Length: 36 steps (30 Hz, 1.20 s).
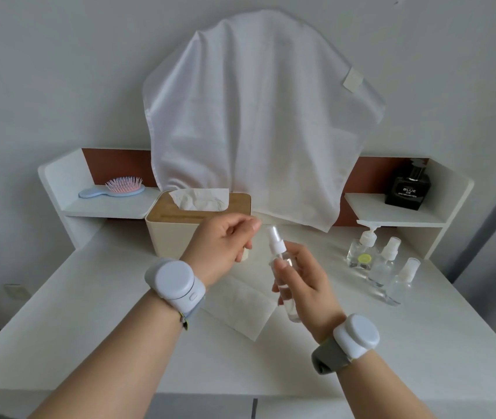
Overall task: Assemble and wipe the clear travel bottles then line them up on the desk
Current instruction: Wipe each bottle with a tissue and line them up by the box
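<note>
clear bottle (284, 285), pink-bristled blue hairbrush (113, 188), black perfume bottle (407, 189)

Tissue box (180, 234) behind flat tissue (240, 303) on desk (89, 313); three bottles (383, 261) right; hairbrush (112, 187) on left shelf

Both hands raised, fingers (283, 269) curled

We see bare forearms with no sleeves. Each wrist carries a round white puck-like device on a band: the left wrist device (175, 280) on a pale grey band, the right wrist device (356, 335) on a darker grey-green strap.
</note>
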Each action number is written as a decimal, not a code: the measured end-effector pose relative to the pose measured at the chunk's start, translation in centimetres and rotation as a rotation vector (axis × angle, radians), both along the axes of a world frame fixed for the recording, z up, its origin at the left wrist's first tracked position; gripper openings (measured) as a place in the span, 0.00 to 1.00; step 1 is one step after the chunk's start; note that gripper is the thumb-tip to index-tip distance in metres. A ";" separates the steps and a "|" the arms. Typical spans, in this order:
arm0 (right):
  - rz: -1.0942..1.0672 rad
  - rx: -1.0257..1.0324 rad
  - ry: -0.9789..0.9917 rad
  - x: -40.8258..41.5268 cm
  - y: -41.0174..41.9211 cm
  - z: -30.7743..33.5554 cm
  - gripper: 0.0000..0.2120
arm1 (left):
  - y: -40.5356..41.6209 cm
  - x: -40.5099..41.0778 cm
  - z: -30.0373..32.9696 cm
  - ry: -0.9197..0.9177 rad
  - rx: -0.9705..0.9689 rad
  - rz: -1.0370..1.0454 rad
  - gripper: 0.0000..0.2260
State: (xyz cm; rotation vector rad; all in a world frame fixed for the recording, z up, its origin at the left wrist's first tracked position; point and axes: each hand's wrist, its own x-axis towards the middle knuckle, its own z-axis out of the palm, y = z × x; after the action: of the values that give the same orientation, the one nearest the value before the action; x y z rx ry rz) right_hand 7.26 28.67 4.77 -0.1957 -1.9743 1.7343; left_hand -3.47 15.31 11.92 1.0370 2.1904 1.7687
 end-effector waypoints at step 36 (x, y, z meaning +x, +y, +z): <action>-0.076 0.159 -0.196 1.2 -1.5 -1.3 0.14 | -3.4 -2.7 -1.0 -0.191 0.244 0.139 0.11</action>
State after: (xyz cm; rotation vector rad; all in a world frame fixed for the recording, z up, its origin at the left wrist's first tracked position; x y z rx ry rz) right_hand 8.43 27.19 3.51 -0.3930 -2.2031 1.5534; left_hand -6.18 11.87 10.91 0.7339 2.0132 2.1407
